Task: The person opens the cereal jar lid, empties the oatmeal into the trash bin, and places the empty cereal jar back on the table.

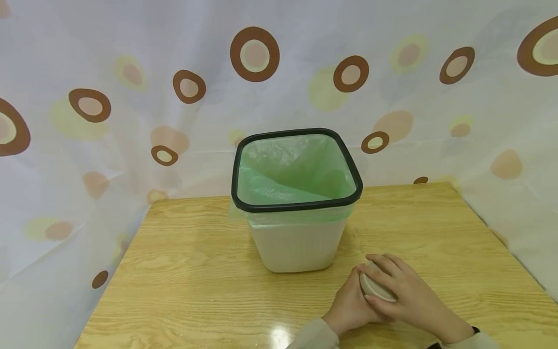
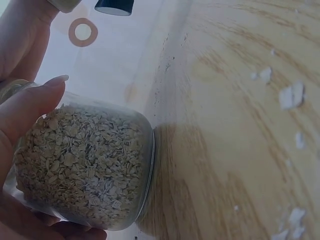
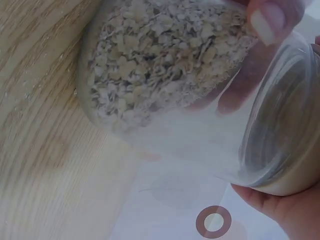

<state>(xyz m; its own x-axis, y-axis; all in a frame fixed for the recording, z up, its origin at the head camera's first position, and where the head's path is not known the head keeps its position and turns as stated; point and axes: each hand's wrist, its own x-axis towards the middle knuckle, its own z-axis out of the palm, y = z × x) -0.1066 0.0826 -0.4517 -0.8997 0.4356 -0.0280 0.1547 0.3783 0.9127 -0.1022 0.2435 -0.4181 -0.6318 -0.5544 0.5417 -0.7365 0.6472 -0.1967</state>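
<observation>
A clear jar [image 2: 82, 165] partly filled with oat flakes stands on the wooden table, in front and to the right of the bin. My left hand [image 1: 350, 304] grips the jar's body, thumb on one side and fingers round the other. From above, my right hand [image 1: 411, 291] holds the pale beige lid [image 1: 378, 285], fingers spread round its edge. The right wrist view shows the lid [image 3: 297, 172] at the jar's mouth, above the oats [image 3: 165, 65]. In the head view, the hands hide most of the jar.
A white bin [image 1: 301, 247] with a black rim [image 1: 301, 207] and a green bag [image 1: 283, 186] stands behind the hands, left of them. White crumbs [image 2: 291, 96] lie scattered on the table [image 1: 183, 291]. A patterned sheet [image 1: 296, 97] hangs behind and at both sides.
</observation>
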